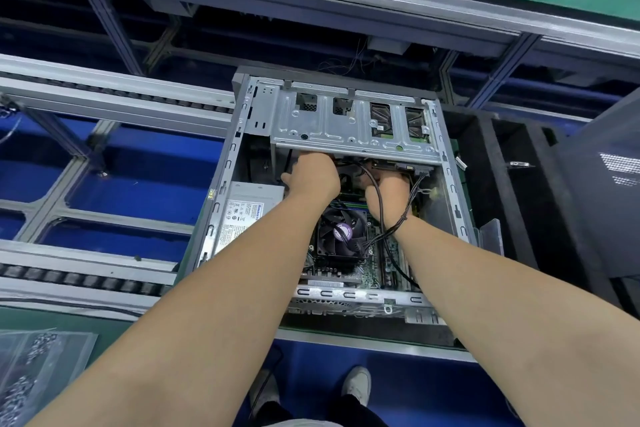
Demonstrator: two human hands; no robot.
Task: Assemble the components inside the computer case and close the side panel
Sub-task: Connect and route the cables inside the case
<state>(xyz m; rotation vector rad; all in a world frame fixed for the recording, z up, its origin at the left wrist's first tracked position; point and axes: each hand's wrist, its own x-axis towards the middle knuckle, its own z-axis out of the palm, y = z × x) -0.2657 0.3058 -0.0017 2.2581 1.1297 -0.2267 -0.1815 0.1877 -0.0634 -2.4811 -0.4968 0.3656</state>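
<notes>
An open grey computer case [221, 191] lies on its side on the conveyor, its inside facing up. A silver drive cage [349, 125] spans its far end. Both my hands reach under that cage. My left hand [313, 175] has its fingers tucked beneath the cage edge, so their tips are hidden. My right hand [388, 196] is deeper in among black cables [379, 204], fingers hidden. Below them sit the CPU cooler fan [341, 232], the motherboard [391, 263] and the power supply [242, 215] at the left.
The conveyor rails [104, 104] run off to the left over a blue floor. A dark side panel [602, 184] stands at the right beside black foam trays [502, 184]. A plastic bag of screws [31, 367] lies at the lower left. My shoes [356, 385] show below the bench edge.
</notes>
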